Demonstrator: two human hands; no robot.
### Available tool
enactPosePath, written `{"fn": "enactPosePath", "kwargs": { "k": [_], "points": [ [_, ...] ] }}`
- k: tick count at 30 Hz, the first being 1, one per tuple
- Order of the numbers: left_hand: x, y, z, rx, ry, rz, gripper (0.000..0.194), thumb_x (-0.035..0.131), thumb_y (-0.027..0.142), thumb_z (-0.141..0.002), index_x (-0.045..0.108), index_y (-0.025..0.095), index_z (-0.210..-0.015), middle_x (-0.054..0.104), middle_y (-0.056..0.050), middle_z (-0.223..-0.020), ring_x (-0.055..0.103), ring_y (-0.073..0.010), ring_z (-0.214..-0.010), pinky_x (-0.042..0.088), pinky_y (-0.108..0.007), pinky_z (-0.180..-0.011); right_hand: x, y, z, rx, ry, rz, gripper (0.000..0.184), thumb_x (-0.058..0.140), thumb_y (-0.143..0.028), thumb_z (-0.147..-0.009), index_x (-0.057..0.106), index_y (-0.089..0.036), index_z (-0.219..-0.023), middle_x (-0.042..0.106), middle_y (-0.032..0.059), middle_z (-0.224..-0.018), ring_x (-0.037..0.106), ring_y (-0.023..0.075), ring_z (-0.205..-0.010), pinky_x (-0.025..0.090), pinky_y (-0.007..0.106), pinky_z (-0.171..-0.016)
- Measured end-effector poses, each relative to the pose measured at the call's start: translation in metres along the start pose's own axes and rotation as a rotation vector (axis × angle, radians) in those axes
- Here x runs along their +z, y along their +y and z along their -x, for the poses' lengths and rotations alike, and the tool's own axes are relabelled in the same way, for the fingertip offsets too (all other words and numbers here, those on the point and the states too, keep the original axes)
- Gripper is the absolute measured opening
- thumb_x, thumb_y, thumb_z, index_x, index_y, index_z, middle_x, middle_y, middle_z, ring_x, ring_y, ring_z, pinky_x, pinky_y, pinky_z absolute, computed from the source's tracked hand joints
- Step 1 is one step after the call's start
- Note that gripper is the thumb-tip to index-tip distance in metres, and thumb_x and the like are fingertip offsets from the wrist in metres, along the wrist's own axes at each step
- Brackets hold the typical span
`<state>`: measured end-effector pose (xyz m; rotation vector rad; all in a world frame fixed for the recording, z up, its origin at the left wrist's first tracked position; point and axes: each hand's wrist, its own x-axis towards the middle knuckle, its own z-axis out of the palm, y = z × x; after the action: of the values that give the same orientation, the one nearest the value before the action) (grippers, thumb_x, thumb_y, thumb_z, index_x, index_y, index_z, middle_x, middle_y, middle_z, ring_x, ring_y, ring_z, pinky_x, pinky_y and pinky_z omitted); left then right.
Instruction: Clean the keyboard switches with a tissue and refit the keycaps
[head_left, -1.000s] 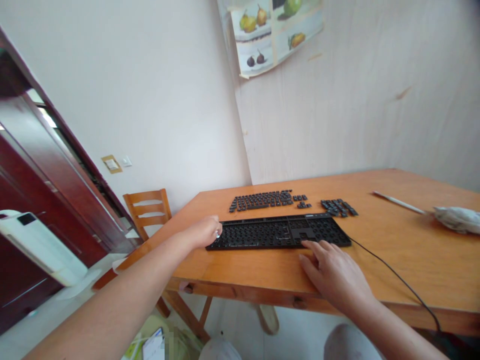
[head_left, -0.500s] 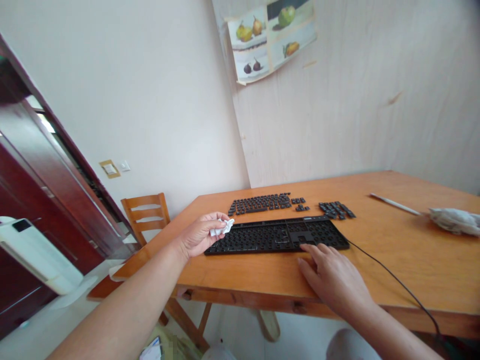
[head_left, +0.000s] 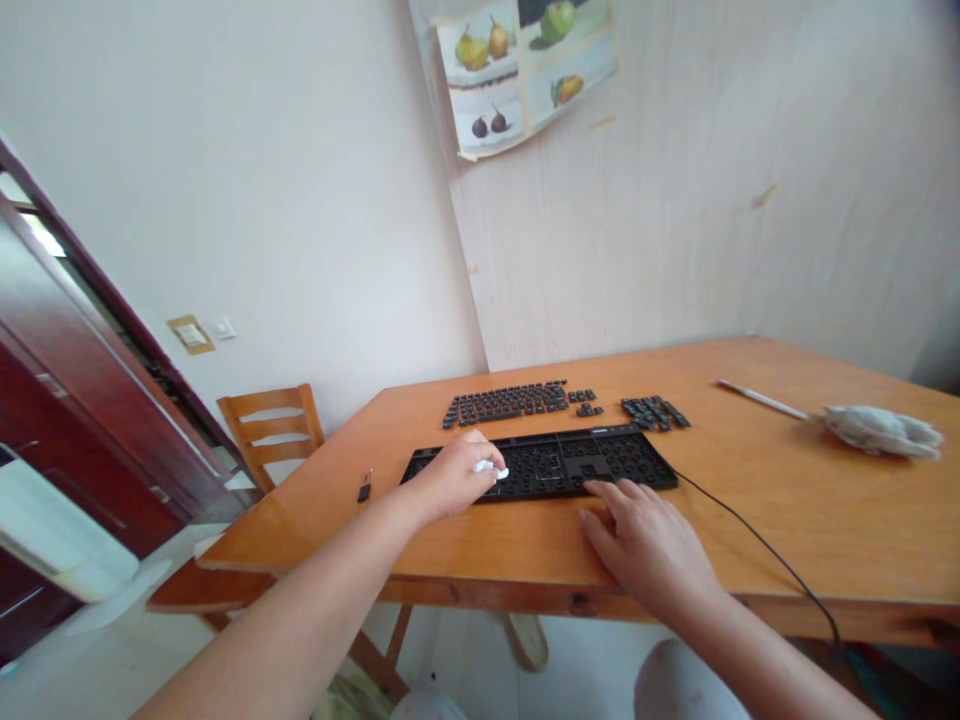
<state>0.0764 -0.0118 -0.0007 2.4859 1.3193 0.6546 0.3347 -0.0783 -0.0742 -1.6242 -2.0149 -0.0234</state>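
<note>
A black keyboard base (head_left: 611, 458), its keycaps off, lies near the front of the wooden table. My left hand (head_left: 459, 475) is closed on a crumpled white tissue (head_left: 491, 468) and presses it onto the middle-left part of the base. My right hand (head_left: 649, 535) rests with fingers stretched out, the fingertips touching the base's front edge right of centre. Behind the base, loose black keycaps (head_left: 506, 402) are laid out in rows. A smaller group of keycaps (head_left: 654, 412) sits further right.
A cable (head_left: 757, 535) runs from the base over the table's front right edge. A feather duster (head_left: 881, 430) with a pale handle lies at the right. A small dark object (head_left: 364, 490) lies at the left. A wooden chair (head_left: 274, 430) stands beyond the table's left edge.
My left hand has moved right and down with the tissue, from above the base's left part onto it. My right hand keeps its place at the front edge. The view has shifted slightly.
</note>
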Motion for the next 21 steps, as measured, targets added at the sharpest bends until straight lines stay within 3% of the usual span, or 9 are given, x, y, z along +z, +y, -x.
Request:
{"fn": "enactPosePath", "kwargs": {
  "k": [3,10,16,21],
  "points": [
    [0.012,0.011,-0.013,0.147,-0.049,-0.074,0.022,0.053,0.009,-0.08,0.073,0.018,-0.086,0.061,-0.006,-0.092,0.06,-0.0178,-0.089,0.047,-0.029,-0.084,-0.002,-0.001,0.001,-0.001,0.0,-0.009,0.038,0.047,-0.035,-0.094,0.066,-0.018,-0.122,0.068,0.0098,-0.1,0.062,0.0269,-0.097,0.041,0.037,-0.084],
    [0.031,0.037,-0.038,0.323,-0.13,-0.201,0.022,0.053,0.009,-0.082,0.072,0.017,-0.088,0.06,-0.007,-0.095,0.059,-0.0174,-0.088,0.048,-0.028,-0.081,-0.004,-0.003,0.001,0.011,-0.001,-0.021,0.036,0.047,-0.035,-0.094,0.066,-0.019,-0.121,0.068,0.0087,-0.097,0.061,0.0261,-0.095,0.04,0.036,-0.082],
    [0.042,0.04,-0.049,0.38,-0.183,-0.329,0.022,0.053,0.009,-0.082,0.073,0.019,-0.086,0.06,-0.007,-0.097,0.058,-0.0184,-0.089,0.048,-0.03,-0.081,-0.004,-0.003,0.001,0.015,-0.007,-0.022,0.035,0.048,-0.034,-0.094,0.066,-0.019,-0.12,0.068,0.0083,-0.096,0.06,0.0257,-0.094,0.039,0.036,-0.082],
    [0.04,0.033,-0.048,0.371,-0.219,-0.397,0.025,0.053,0.01,-0.082,0.075,0.02,-0.088,0.06,-0.007,-0.095,0.058,-0.0198,-0.088,0.048,-0.032,-0.08,-0.002,-0.003,0.001,0.02,-0.009,-0.024,0.035,0.048,-0.035,-0.094,0.066,-0.019,-0.12,0.067,0.0084,-0.096,0.06,0.0259,-0.094,0.039,0.036,-0.082]
  ]
}}
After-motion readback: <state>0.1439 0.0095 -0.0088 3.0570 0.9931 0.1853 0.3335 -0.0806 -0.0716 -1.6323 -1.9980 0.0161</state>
